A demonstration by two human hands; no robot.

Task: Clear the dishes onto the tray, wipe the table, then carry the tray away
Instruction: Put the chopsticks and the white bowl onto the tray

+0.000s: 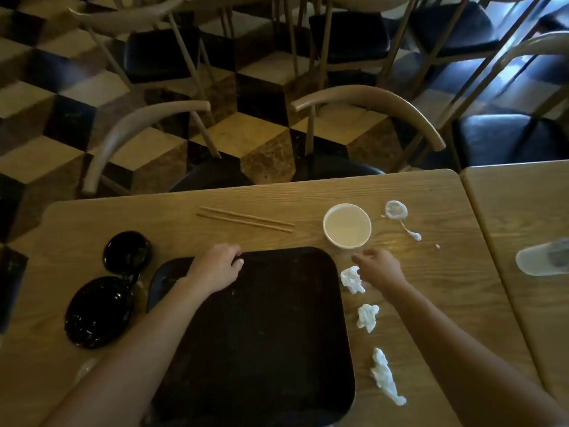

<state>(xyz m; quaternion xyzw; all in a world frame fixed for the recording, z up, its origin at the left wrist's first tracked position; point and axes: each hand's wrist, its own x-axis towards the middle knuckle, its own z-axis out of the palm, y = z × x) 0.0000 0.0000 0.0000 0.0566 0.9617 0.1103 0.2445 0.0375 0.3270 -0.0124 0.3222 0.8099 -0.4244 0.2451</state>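
Black bowls (98, 311): two on the bench (172, 229) at the far left, the small one farther, the large one nearer, edge to edge.
Dark dish (161, 280): between the bowls and the tray, partly hidden under the left forearm.
Left hand (215, 266): on the tray's far-left corner, fingers (237, 261) curled over the rim and holding it.
Tray (271, 328): black, bare, at the near middle of the bench.
Chopsticks (246, 219): a pair beyond the tray, long axis running left to right and slanting slightly nearer at the right end.
White cup (347, 225): upright, just past the tray's far-right corner.
Napkins (352, 279): three crumpled white wads in a row along the tray's right side, well clear of each other.
Right hand (380, 268): above the bench, fingers (361, 257) loosely spread, holding nothing.
Spill (396, 209): a pale puddle with a trail, right of the cup.
Next move: probably the right hand's. The cup lies just beyond its fingertips, far and slightly left, and the farthest napkin just below them; the left hand is farther from both.
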